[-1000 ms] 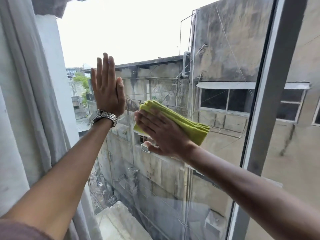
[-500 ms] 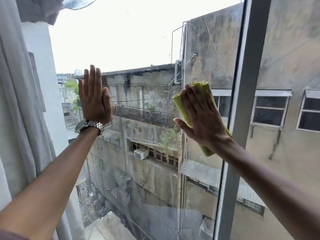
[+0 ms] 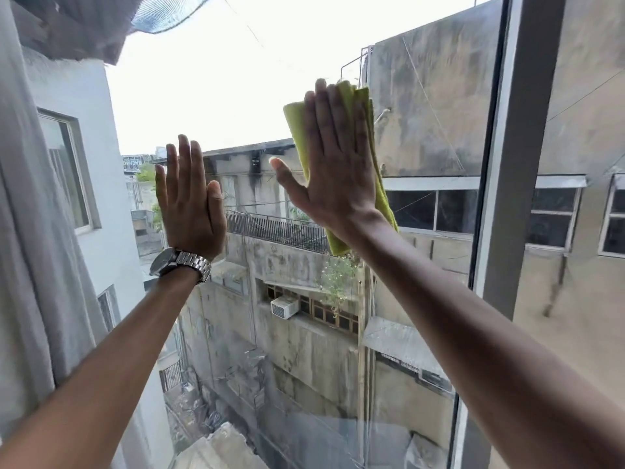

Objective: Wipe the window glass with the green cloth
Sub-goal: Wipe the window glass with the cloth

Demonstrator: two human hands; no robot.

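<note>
Your right hand (image 3: pixel 338 164) presses the cloth (image 3: pixel 297 130) flat-palmed on the glass (image 3: pixel 236 96) at 12 o'clock; the frame (image 3: pixel 514 198) stands near at 3; left hand (image 3: pixel 191 211) flat, empty

The green cloth (image 3: pixel 341 164) is more of a yellow-green, microfiber-looking thing, folded over into a long thick pad so you can see the layered edges at the top. It's pressed flat on the window glass (image 3: pixel 236 79), standing nearly upright with the top leaning a bit left, up in the upper middle of the pane, just left of the grey frame post. The glass is one big clear pane, with sky and grimy concrete buildings showing through and faint reflections low down.
</note>
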